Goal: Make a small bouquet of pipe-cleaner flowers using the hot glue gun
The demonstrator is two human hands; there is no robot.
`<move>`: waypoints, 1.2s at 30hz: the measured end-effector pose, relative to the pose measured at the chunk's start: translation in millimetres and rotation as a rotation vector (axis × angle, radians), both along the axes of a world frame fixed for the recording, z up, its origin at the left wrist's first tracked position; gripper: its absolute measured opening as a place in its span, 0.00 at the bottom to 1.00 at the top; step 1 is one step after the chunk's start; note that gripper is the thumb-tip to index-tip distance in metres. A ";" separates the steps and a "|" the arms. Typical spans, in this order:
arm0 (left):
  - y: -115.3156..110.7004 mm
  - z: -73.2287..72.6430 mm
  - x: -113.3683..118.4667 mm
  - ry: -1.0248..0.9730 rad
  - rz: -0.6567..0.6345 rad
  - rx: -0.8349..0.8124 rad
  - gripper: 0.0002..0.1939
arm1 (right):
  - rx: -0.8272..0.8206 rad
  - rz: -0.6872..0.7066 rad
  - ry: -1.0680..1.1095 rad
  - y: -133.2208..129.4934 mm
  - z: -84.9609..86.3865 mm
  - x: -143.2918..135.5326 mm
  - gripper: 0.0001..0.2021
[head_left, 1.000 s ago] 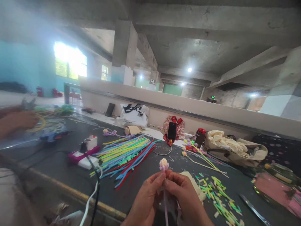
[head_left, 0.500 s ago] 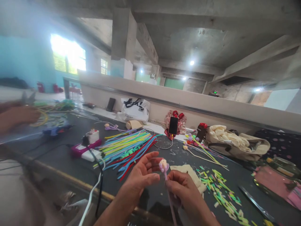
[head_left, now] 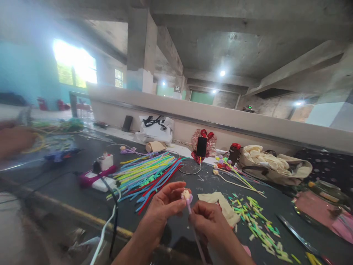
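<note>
Flower [head_left: 186,197] likely light, soft and crushable, best taken by bendy stem [head_left: 199,247], pinched in right hand [head_left: 206,218] beside half-open left hand [head_left: 157,214].

so the left hand [head_left: 162,206] is loosely cupped, lower centre, and the right hand [head_left: 207,220] is pinching just beside it

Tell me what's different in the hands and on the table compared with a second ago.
The left hand let go of the stem below the flower, opened and moved left; its fingers are now around the flower head. The right hand still pinches the stem. The flower has shifted slightly left and down. The colored strips and phone stayed put.
</note>
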State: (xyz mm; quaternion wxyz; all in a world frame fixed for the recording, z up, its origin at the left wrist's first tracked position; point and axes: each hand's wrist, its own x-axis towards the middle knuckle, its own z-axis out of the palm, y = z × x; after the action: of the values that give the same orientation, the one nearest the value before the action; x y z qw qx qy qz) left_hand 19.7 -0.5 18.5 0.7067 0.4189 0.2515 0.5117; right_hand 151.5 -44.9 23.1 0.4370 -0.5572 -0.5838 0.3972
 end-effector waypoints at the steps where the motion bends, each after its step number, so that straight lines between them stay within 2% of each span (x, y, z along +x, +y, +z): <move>1: -0.4 -0.3 0.3 0.008 0.009 -0.002 0.17 | 0.000 0.001 0.002 0.0 0.1 -0.4 0.08; 17: -1.2 -0.3 -0.9 -0.025 -0.001 -0.086 0.17 | -0.050 -0.031 0.079 0.5 -3.9 -1.5 0.06; 21: 2.4 -10.0 -4.6 -0.062 -0.005 -0.116 0.15 | -0.053 -0.051 0.158 1.8 -3.3 -1.1 0.06; 25: 3.8 -24.1 -1.5 0.006 0.024 -0.139 0.08 | -0.032 -0.066 0.242 4.3 -3.6 -0.8 0.06; 28: 0.8 -28.4 -2.9 0.023 0.127 -0.218 0.10 | 0.050 -0.093 0.235 5.8 -1.9 1.2 0.07; 32: -0.5 -29.9 -28.9 -0.051 0.318 -0.371 0.15 | 0.145 -0.126 0.254 7.3 3.9 10.6 0.08; 35: 2.5 -33.4 -58.0 -0.129 0.411 -0.350 0.19 | 0.166 -0.147 0.301 9.4 5.8 19.6 0.09; 36: 3.3 -34.9 -65.8 -0.148 0.399 -0.337 0.20 | 0.164 -0.149 0.312 10.3 5.6 21.9 0.10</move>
State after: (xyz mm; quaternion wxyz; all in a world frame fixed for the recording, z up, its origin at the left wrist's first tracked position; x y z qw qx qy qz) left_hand -46.1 2.8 -16.4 0.6680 0.1991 0.3585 0.6210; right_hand 173.5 -34.6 28.7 0.5945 -0.4931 -0.4964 0.3964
